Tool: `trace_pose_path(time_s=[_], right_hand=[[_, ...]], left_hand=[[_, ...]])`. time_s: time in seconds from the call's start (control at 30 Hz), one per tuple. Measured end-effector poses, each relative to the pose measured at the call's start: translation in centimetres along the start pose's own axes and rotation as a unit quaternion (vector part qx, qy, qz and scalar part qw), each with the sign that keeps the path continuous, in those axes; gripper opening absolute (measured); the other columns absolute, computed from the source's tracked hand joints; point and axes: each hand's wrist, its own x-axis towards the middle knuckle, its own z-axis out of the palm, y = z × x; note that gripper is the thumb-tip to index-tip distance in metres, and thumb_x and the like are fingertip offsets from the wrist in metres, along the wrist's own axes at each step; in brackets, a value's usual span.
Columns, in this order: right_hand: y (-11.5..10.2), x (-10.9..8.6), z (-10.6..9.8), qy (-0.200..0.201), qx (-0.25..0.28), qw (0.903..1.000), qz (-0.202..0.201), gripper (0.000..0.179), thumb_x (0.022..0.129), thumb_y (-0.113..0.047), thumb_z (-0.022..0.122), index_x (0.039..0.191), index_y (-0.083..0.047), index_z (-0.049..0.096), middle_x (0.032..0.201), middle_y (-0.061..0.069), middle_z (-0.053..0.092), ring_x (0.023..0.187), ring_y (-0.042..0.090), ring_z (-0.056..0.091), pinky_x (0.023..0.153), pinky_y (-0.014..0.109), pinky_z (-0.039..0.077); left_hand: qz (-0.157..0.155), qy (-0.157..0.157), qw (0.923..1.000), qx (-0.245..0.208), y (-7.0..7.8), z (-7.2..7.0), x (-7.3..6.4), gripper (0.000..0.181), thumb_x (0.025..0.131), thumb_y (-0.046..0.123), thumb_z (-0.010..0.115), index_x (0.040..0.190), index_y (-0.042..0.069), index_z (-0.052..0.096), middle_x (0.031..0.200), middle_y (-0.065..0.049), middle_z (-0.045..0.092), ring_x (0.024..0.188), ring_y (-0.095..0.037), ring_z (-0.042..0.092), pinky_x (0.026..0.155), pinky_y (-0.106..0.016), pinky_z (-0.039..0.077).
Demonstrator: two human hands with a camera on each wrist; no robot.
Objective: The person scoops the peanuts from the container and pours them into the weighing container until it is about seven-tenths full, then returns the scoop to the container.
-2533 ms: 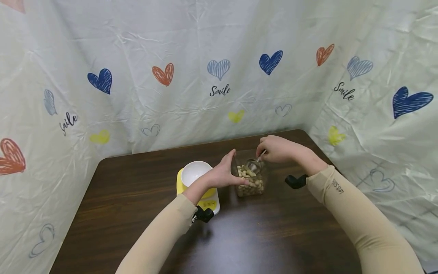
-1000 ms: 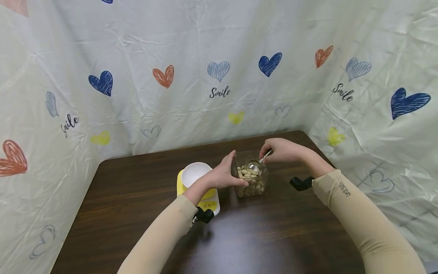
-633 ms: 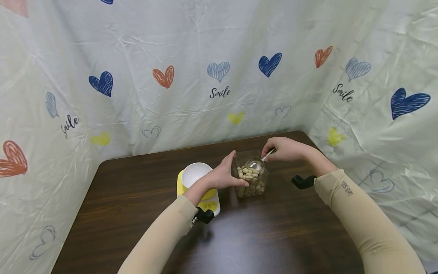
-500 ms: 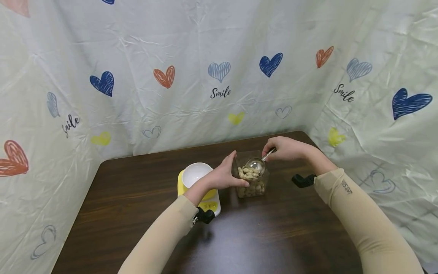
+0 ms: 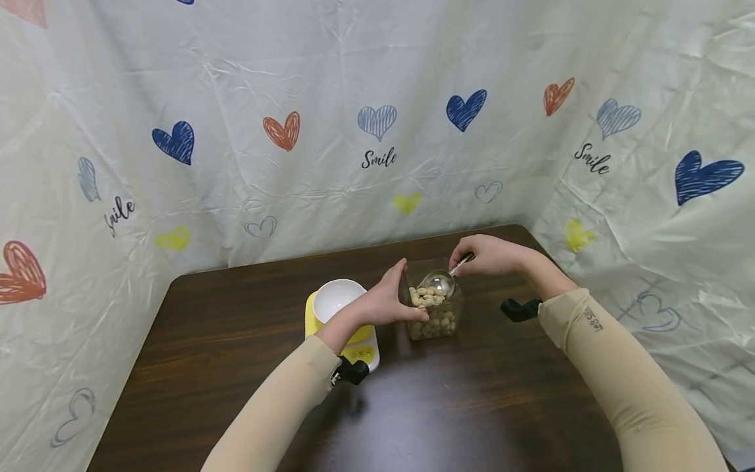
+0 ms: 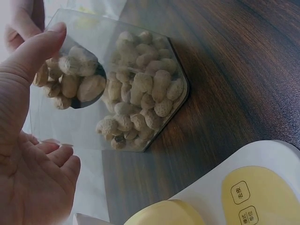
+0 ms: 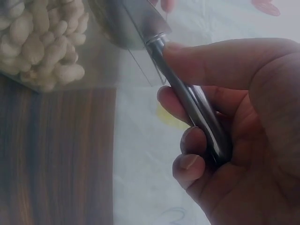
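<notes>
My left hand (image 5: 383, 303) grips a clear plastic container (image 6: 84, 129) from its left side, thumb on the near wall and fingers on the far side. Unshelled peanuts (image 6: 140, 89) fill its lower part. Between thumb and fingers, my right hand (image 5: 488, 255) holds the handle of a metal scoop (image 7: 199, 108). The scoop's round bowl (image 5: 441, 282) is tilted inside the container's upper part, and the left wrist view shows several peanuts heaped in it. Left of the container, a white bowl (image 5: 337, 295) sits on a yellow and white kitchen scale (image 5: 361, 356), partly hidden by my left wrist.
Everything stands on a dark wood-grain table (image 5: 236, 341) with rounded back corners. A pale curtain (image 5: 330, 196) printed with hearts hangs behind it and along both sides. The scale stands close beside the container.
Compared with 2.5 seconds ago, my right hand and the scoop are slightly further right; the scoop's bowl now shows peanuts at its mouth. My left hand and the container stay put.
</notes>
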Motion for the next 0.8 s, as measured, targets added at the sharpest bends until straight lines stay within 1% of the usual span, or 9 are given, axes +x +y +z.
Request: trace_pose_path(time_s=[0.13, 0.33, 0.53, 0.67, 0.8], right_hand=[[0.0, -0.1, -0.1, -0.001, 0.001, 1.0, -0.001, 0.013, 0.096, -0.024, 0.072, 0.107, -0.018, 0.075, 0.112, 0.003, 0.065, 0.093, 0.021, 0.057, 0.081, 0.04, 0.047], [-0.1, -0.3, -0.6, 0.0, 0.001, 1.0, 0.003, 0.014, 0.097, -0.024, 0.072, 0.11, -0.018, 0.074, 0.112, 0.001, 0.066, 0.097, 0.02, 0.059, 0.084, 0.041, 0.048], [-0.2, -0.3, -1.5, 0.013, -0.003, 0.9999, 0.005, 0.015, 0.096, -0.025, 0.072, 0.11, -0.018, 0.074, 0.114, 0.001, 0.066, 0.1, 0.022, 0.058, 0.085, 0.042, 0.047], [0.1, -0.4, -1.9, 0.019, 0.006, 0.9998, 0.005, 0.017, 0.097, -0.026, 0.071, 0.11, -0.015, 0.074, 0.112, 0.003, 0.067, 0.097, 0.023, 0.059, 0.083, 0.041, 0.048], [0.5, -0.6, -2.2, 0.024, 0.019, 0.9995, 0.001, 0.02, 0.098, -0.026, 0.071, 0.112, -0.013, 0.074, 0.112, 0.004, 0.067, 0.099, 0.022, 0.06, 0.084, 0.04, 0.049]], left_hand=[[-0.001, 0.0, 1.0, 0.0, 0.0, 0.0, 0.0, 0.128, 0.081, 0.044, 0.087, 0.165, 0.016, -0.005, 0.169, -0.009, 0.015, 0.153, -0.023, 0.019, 0.119, -0.044, 0.027], [-0.003, 0.001, 1.0, 0.003, 0.2, 0.0, -0.1, 0.128, 0.081, 0.045, 0.087, 0.165, 0.016, -0.005, 0.169, -0.009, 0.014, 0.153, -0.023, 0.019, 0.119, -0.044, 0.027], [0.0, 0.002, 1.0, -0.001, 0.3, 0.0, -0.2, 0.127, 0.082, 0.044, 0.086, 0.165, 0.015, -0.004, 0.169, -0.01, 0.014, 0.153, -0.024, 0.018, 0.119, -0.045, 0.026], [-0.002, -0.002, 1.0, -0.002, 0.4, -0.1, -0.3, 0.127, 0.082, 0.044, 0.086, 0.165, 0.016, -0.005, 0.169, -0.01, 0.013, 0.153, -0.024, 0.017, 0.119, -0.045, 0.026], [-0.003, -0.002, 1.0, 0.0, 0.4, -0.1, -0.3, 0.127, 0.082, 0.044, 0.086, 0.165, 0.016, -0.005, 0.17, -0.009, 0.011, 0.154, -0.025, 0.016, 0.12, -0.046, 0.026]])
